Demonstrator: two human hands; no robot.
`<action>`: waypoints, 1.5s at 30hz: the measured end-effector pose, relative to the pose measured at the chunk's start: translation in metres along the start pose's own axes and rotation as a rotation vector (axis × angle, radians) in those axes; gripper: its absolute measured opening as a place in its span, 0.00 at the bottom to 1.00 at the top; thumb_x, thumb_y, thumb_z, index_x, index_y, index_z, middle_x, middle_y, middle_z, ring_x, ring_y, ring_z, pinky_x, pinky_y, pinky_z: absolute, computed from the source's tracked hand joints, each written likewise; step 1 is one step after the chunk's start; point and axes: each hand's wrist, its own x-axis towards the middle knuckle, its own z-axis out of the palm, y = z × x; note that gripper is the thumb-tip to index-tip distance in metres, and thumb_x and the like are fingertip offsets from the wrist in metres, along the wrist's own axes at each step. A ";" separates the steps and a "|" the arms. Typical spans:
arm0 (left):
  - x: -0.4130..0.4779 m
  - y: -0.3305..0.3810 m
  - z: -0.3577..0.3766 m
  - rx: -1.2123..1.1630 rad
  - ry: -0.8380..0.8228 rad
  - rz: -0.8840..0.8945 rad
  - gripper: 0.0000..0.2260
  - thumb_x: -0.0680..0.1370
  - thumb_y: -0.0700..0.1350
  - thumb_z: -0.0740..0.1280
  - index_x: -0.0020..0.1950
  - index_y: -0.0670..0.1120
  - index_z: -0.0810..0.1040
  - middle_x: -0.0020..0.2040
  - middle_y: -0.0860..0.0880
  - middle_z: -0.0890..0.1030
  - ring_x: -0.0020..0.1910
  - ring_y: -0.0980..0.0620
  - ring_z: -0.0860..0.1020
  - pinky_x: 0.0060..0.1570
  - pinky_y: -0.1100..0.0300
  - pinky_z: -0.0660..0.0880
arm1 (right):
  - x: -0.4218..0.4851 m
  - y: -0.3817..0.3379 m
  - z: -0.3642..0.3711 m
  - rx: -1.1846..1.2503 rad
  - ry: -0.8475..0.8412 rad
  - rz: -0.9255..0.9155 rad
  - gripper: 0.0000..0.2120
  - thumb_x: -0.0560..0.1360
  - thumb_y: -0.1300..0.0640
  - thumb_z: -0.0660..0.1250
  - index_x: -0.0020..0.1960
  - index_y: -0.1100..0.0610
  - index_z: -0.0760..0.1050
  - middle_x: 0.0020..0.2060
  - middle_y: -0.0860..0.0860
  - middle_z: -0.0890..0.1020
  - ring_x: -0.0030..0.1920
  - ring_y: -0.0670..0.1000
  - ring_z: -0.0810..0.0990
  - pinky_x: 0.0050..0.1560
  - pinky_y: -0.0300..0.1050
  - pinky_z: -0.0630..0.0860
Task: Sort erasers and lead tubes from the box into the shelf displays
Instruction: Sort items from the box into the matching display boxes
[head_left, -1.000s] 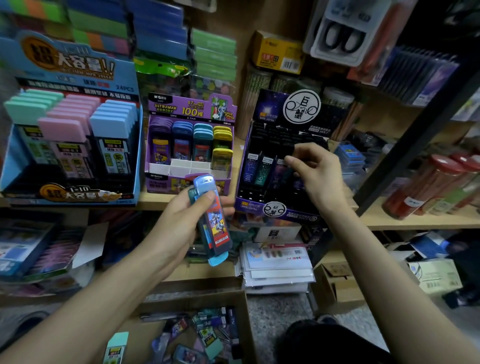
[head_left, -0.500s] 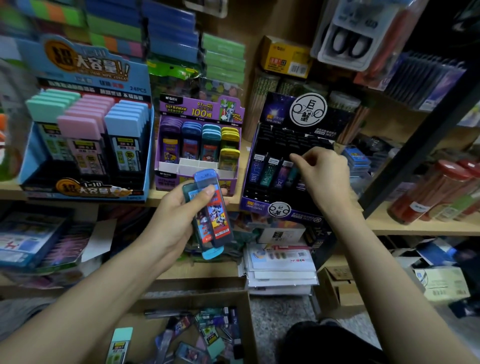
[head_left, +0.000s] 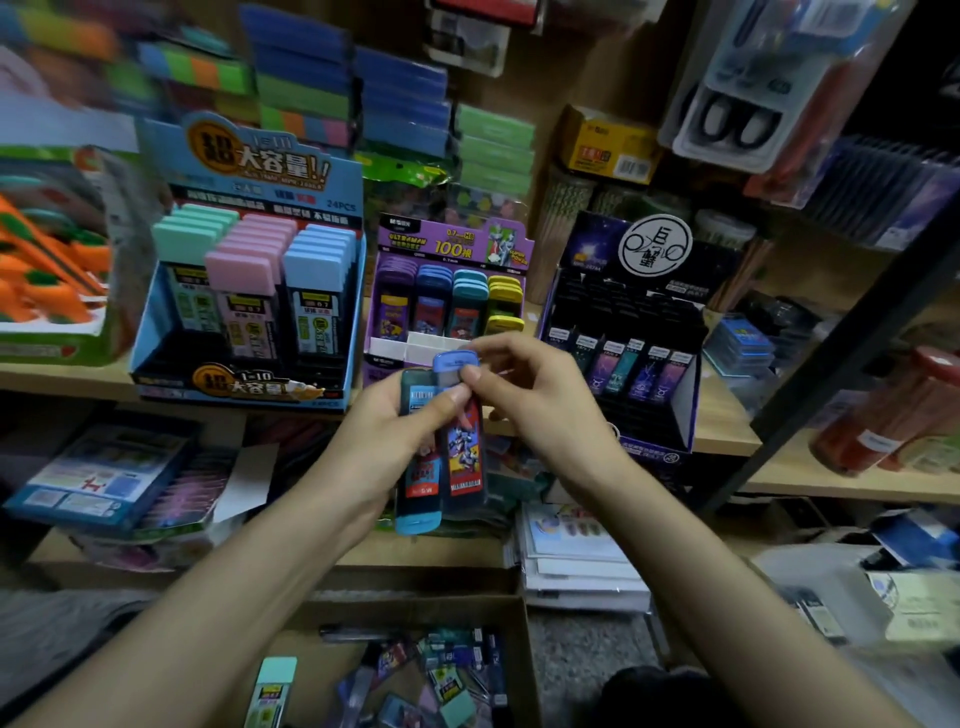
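Observation:
My left hand (head_left: 387, 434) grips two flat lead tubes side by side: a teal one (head_left: 418, 483) and a blue-capped one (head_left: 464, 457) with a red cartoon label. My right hand (head_left: 530, 400) pinches the top of the blue-capped tube between thumb and forefinger. Right behind the hands stands the purple display (head_left: 452, 249) with rows of purple, blue, teal and yellow tubes. A black display (head_left: 623, 332) of slim dark lead tubes is to the right, a blue display (head_left: 249, 291) with green, pink and blue cases to the left. The cardboard box (head_left: 522, 649) below holds several loose tubes.
Wooden shelf boards (head_left: 727, 441) carry the displays. An orange carrot-pattern pack (head_left: 47, 270) sits far left, red-lidded jars (head_left: 893, 415) far right. A black shelf post (head_left: 841, 343) slants on the right. Paper stacks (head_left: 576, 561) and flat packs (head_left: 104, 478) lie on the lower shelf.
My right hand has left the black display and come left onto the blue-capped tube held in my left hand. The view has shifted left, bringing the orange pack into sight.

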 end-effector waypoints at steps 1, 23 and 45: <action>-0.001 0.002 -0.003 0.003 0.000 0.004 0.06 0.73 0.44 0.68 0.49 0.48 0.79 0.39 0.50 0.85 0.38 0.55 0.83 0.33 0.66 0.77 | 0.003 -0.003 0.001 -0.007 -0.006 -0.011 0.05 0.75 0.63 0.68 0.50 0.56 0.77 0.39 0.53 0.79 0.40 0.46 0.77 0.43 0.39 0.76; -0.004 0.025 -0.100 0.141 0.183 0.116 0.09 0.67 0.56 0.66 0.40 0.57 0.84 0.39 0.57 0.84 0.44 0.61 0.81 0.38 0.70 0.74 | 0.100 0.001 0.007 -0.501 0.200 -0.188 0.05 0.72 0.60 0.71 0.48 0.57 0.78 0.41 0.51 0.81 0.44 0.52 0.80 0.50 0.53 0.78; 0.004 0.013 -0.047 -0.139 0.324 0.011 0.03 0.77 0.40 0.64 0.45 0.46 0.76 0.34 0.55 0.84 0.38 0.61 0.82 0.34 0.69 0.77 | -0.005 0.004 0.003 0.234 -0.022 0.238 0.07 0.77 0.55 0.65 0.50 0.58 0.77 0.36 0.49 0.83 0.35 0.46 0.80 0.29 0.35 0.73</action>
